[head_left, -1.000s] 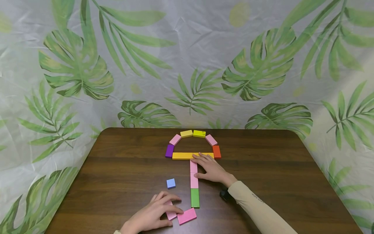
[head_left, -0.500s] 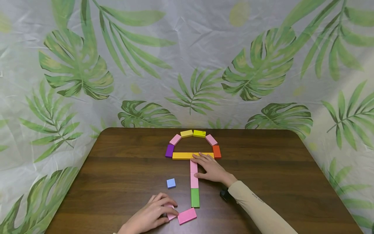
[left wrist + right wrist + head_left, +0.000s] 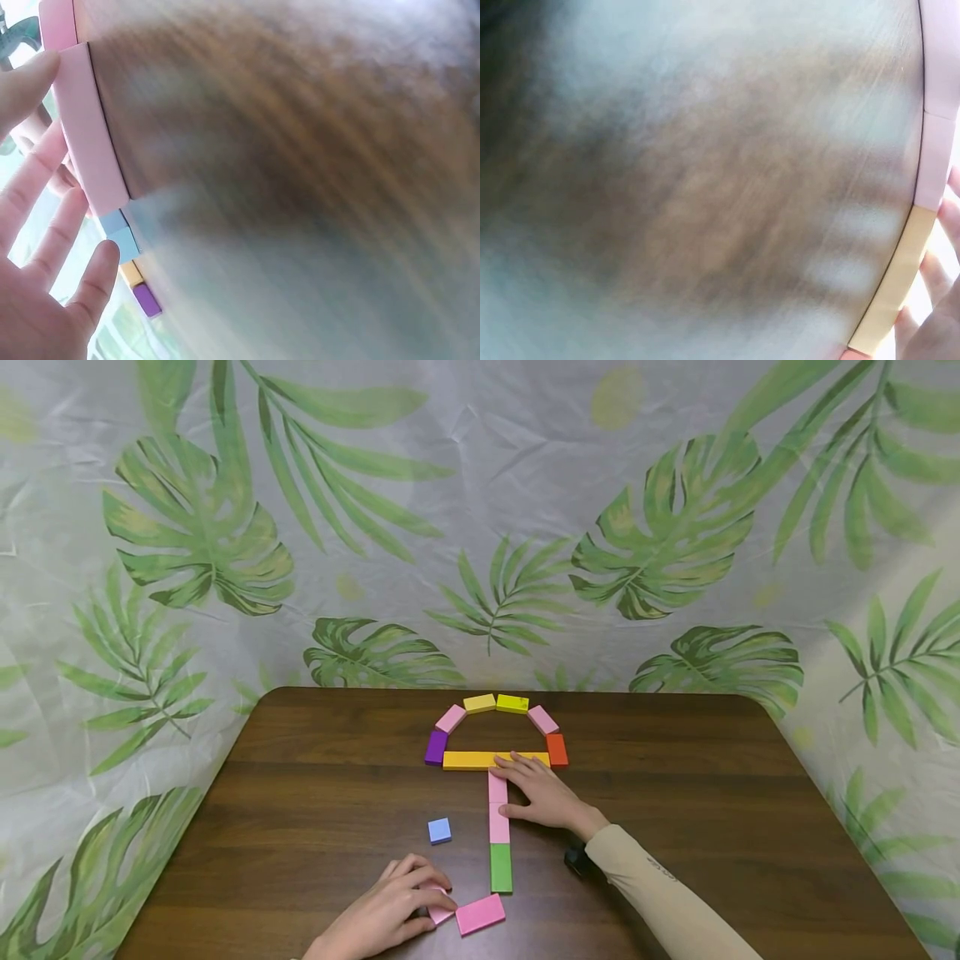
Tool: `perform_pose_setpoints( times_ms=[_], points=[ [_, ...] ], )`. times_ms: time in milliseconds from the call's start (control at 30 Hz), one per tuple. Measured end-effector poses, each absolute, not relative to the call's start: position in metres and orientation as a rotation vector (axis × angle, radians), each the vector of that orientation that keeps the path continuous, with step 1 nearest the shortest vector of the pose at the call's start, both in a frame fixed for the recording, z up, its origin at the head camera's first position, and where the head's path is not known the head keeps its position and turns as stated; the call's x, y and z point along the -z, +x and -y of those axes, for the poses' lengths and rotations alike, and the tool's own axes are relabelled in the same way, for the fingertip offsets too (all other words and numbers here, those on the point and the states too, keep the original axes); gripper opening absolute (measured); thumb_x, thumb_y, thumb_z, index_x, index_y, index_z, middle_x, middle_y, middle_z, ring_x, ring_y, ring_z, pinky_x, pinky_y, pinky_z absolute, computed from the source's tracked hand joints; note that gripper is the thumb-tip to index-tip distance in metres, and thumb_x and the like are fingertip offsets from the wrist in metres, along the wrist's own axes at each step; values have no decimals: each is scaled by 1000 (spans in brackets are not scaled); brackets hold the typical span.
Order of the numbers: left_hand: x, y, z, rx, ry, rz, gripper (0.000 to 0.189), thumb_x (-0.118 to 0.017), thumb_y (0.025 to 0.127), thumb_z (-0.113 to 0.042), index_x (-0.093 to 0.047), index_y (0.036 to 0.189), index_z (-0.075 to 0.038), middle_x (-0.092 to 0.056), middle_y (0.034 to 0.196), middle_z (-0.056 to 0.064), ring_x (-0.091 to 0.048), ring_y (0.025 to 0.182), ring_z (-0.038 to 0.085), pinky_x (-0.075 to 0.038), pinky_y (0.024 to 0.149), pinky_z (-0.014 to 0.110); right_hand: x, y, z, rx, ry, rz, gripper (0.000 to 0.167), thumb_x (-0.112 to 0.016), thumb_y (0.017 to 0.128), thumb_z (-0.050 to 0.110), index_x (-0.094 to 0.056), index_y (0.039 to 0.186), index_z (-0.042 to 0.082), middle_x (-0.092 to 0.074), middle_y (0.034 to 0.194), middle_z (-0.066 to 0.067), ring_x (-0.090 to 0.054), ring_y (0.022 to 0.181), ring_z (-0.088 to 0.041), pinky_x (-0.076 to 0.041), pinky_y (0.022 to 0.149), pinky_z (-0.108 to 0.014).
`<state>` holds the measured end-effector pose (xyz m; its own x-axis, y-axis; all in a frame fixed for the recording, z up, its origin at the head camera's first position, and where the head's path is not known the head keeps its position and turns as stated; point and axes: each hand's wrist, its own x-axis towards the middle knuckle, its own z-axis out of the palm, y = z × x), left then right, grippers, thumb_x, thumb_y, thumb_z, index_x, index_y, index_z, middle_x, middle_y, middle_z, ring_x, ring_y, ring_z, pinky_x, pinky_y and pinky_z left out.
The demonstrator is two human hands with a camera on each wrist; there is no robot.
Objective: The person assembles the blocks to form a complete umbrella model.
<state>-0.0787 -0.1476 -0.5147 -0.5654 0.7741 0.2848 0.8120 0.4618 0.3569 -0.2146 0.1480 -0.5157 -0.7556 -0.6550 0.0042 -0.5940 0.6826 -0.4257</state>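
Note:
My left hand [image 3: 386, 906] pinches a light pink block [image 3: 441, 912] lying flat on the table, partly covered by the fingers. In the left wrist view, the thumb and a finger touch this pink block [image 3: 91, 131]. One end of it meets a darker pink block [image 3: 481, 915], which lies at a slant just below a green block [image 3: 501, 868]. My right hand [image 3: 546, 795] rests over the column, fingertips on a long orange-yellow block [image 3: 465, 761] and thumb on the lower of two pink blocks [image 3: 498, 823]. Its fingers are extended.
An arch of blocks tops the long block: purple [image 3: 436, 748], pink [image 3: 451, 718], pale yellow [image 3: 479, 703], bright yellow [image 3: 512, 703], pink [image 3: 543, 719] and red-orange [image 3: 557, 749]. A small blue block [image 3: 439, 831] lies left of the column. Leaf-print cloth [image 3: 495, 510] hangs behind the table.
The left fingers have drawn back leftward from the darker pink block and closed in around the light pink one. My right hand and the other blocks keep their places.

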Motion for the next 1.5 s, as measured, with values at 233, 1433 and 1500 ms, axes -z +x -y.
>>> perform_pose_setpoints(
  times_ms=[233, 1433, 1500],
  points=[
    [516, -80, 147, 673, -1412, 2598, 23, -72, 85, -22, -68, 107, -28, -58, 114, -9, -44, 111, 12, -39, 87, 35, 518, -215, -147, 612, -1028, -2749, 68, -58, 91, 47, -40, 147, 14, -32, 153, -4, -16, 143, -29, -11, 113, -49],
    [497, -146, 146, 666, -1282, 2847, 39, -68, 89, -9, -64, 127, -13, -51, 137, 6, -47, 119, 26, -43, 90, 51, 520, -217, -150, 595, -1029, -2748, 68, -56, 91, 50, -40, 147, 15, -31, 154, -4, -17, 143, -29, -11, 113, -49],
    [498, -147, 146, 652, -1283, 2864, 38, -68, 89, -9, -64, 127, -13, -52, 136, 5, -47, 119, 25, -43, 90, 50, 520, -217, -150, 597, -1033, -2750, 68, -56, 91, 50, -40, 147, 15, -31, 154, -4, -17, 143, -30, -11, 113, -50]
  ],
)
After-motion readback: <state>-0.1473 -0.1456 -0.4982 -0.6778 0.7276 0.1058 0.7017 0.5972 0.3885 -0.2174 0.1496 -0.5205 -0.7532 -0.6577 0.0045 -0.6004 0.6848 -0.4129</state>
